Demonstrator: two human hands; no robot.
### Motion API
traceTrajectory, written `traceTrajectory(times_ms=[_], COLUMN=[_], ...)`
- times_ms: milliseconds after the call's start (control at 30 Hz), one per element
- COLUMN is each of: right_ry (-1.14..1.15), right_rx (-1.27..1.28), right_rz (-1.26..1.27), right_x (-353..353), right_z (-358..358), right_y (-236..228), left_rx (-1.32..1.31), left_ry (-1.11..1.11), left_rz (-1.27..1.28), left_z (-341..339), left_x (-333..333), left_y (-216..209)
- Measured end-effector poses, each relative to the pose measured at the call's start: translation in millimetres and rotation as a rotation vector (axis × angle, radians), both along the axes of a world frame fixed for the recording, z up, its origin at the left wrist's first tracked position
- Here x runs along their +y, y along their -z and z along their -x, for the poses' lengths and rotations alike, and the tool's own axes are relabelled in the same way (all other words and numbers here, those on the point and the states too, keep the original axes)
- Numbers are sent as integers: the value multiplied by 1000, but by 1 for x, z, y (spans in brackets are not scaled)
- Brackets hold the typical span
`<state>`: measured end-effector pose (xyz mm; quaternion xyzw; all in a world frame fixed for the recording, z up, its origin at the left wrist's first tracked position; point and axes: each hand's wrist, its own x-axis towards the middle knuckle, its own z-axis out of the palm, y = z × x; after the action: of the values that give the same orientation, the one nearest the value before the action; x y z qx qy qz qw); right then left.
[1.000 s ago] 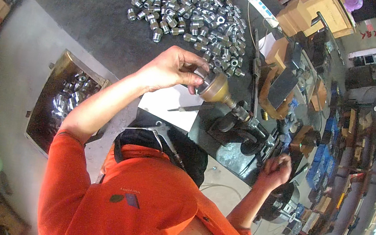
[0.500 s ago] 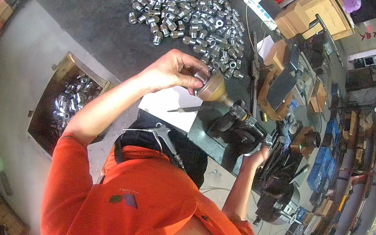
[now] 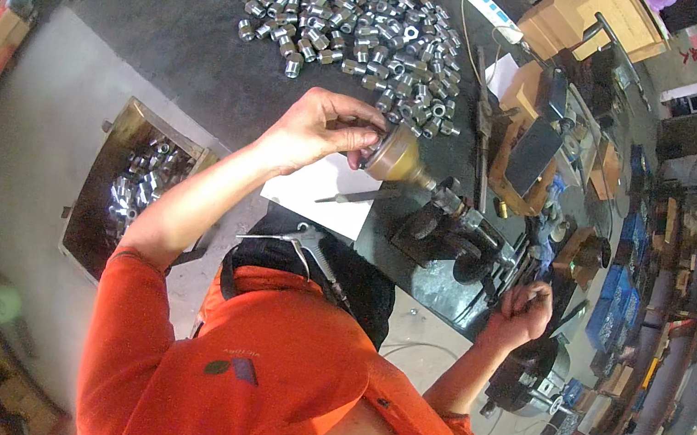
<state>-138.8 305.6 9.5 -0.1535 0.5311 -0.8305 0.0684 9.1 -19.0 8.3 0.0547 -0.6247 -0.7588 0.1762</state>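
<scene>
My left hand (image 3: 322,131) is closed round a shiny metal fitting (image 3: 366,157), pressed against the wide mouth of an amber cone-shaped cup (image 3: 398,157). The cup's narrow end joins a dark metal bench device (image 3: 464,224) with a horizontal shaft. At the device's right end, my right hand (image 3: 526,312) has its fingers curled; what they hold, if anything, is hidden. Beneath the cup lies a white sheet (image 3: 324,195) with a dark pointed tool (image 3: 357,195) on it. A silver air blow gun (image 3: 318,259) rests at my lap.
A pile of metal fittings (image 3: 355,23) covers the far bench. A wooden box (image 3: 104,202) with more fittings stands at the left. Wooden boxes (image 3: 521,136), a power strip (image 3: 489,5) and a dark round machine (image 3: 531,371) are at the right, before shelves (image 3: 666,320).
My right hand has moved rightward, away from the end of the bench device, and its fingers are curled. My left hand stays at the cup's mouth. The view has shifted slightly.
</scene>
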Motion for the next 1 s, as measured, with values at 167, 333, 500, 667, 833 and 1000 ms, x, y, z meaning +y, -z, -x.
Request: traceTrajectory(times_ms=[167, 333, 500, 667, 833, 1000], right_ry=[33, 50, 112, 249, 124, 114], right_rx=[-3, -117, -439, 82, 81, 200], right_rz=[40, 45, -32, -372, -182, 94], right_x=[-4, 7, 6, -19, -43, -17], right_z=[8, -11, 8, 78, 78, 26], right_y=[2, 32, 83, 111, 29, 2], left_rx=[-47, -58, -18, -44, -70, -120], left_ry=[-24, -63, -47, -56, -88, -114], left_rz=[-46, -72, -142, -132, -161, -200], left_z=[4, 3, 4, 6, 5, 0], left_x=[2, 2, -1, -1, -1, -3], left_y=[5, 5, 10, 7, 4, 5])
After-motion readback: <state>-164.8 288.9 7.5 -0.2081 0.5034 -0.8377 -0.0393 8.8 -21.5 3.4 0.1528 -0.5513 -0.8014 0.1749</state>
